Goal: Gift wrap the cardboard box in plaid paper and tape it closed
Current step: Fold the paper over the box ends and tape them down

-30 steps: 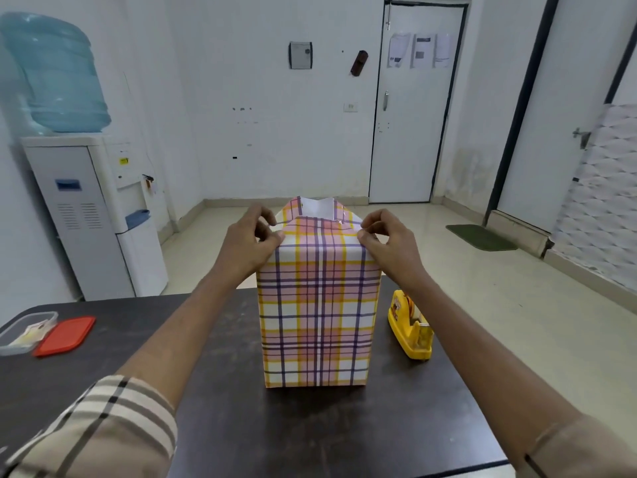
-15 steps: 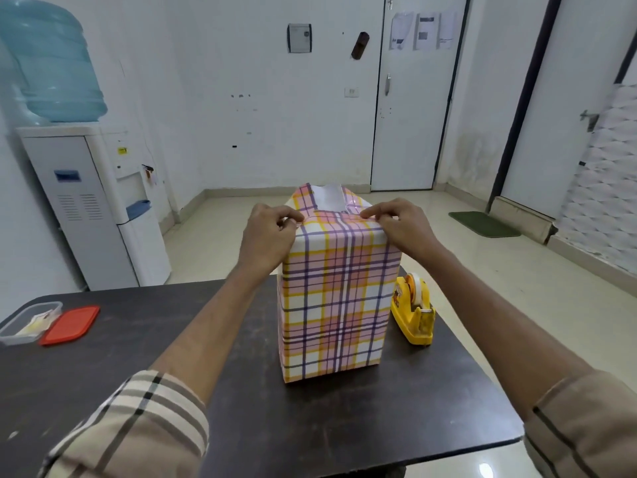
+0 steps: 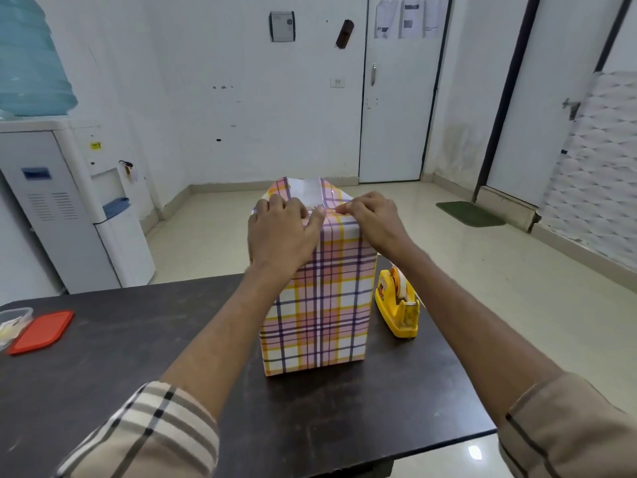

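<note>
A tall box wrapped in plaid paper stands upright on the dark table. At its top the far paper flap sticks up and shows its white inside. My left hand lies flat over the top near-left edge, fingers pressing the folded paper down. My right hand presses on the top near-right edge, with its fingertips meeting the left hand's at the middle. A yellow tape dispenser stands on the table just right of the box.
A red lid and a clear plastic container lie at the table's left edge. A water dispenser stands behind the table on the left. The table's right edge runs close to the dispenser.
Both hands have slid inward along the box's top edge from the corners to the middle. My left hand has flattened over the paper. The view has shifted, so the box sits more to the right.
</note>
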